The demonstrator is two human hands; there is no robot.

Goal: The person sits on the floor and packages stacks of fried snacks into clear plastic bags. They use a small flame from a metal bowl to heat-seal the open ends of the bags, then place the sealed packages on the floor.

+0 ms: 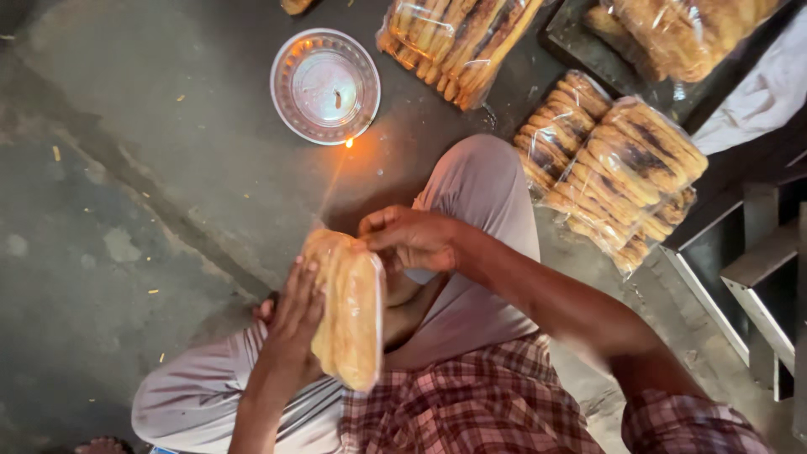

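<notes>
1. Bag of bread sticks (349,311): clear plastic, held upright above the lap.
2. Left hand (296,324): flat against the bag's left side.
3. Right hand (409,238): fingers (378,225) pinching the bag's top.
4. Small flame (348,143): burning on the floor (126,210), just below a round metal plate (325,85).
5. Filled bags (618,168): piled on the floor at right.
</notes>
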